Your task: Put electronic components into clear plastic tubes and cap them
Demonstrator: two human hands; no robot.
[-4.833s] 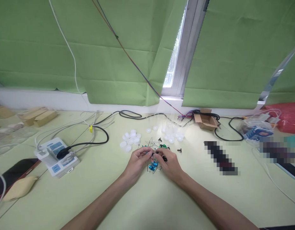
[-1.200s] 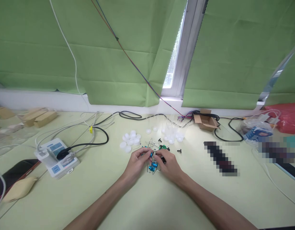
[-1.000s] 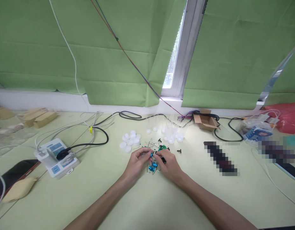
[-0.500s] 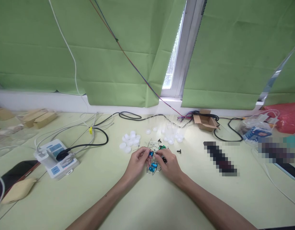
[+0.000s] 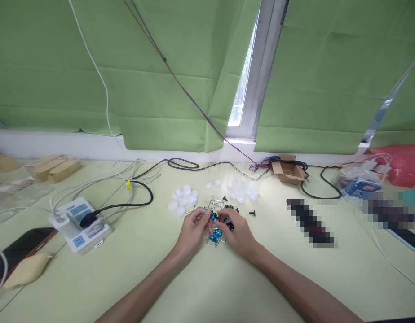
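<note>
Between the thumb and fingers of my left hand (image 5: 194, 224) is a small blue metal part (image 5: 212, 216). My right hand (image 5: 237, 229) meets it from the other side, its fingertips pinched on a small dark piece (image 5: 218, 217) that touches or nearly touches the blue part. Below and between the hands lie more blue metal parts (image 5: 215, 235) among thin bent silver rods (image 5: 222, 241). Green pieces (image 5: 229, 207) show just behind my right fingers, partly hidden. Two small black T-shaped pieces (image 5: 252, 213) (image 5: 225, 198) rest beyond the pile.
White round caps (image 5: 181, 200) lie in a cluster behind my left hand, and clear tubes (image 5: 241, 188) stand behind the pile. A power strip (image 5: 84, 224) with cables is at left. An open cardboard box (image 5: 288, 171) sits at the back, near black cables (image 5: 324, 196).
The small dark piece at my right fingertips now shows more clearly beside the blue part. Both hands stay in nearly the same place.
</note>
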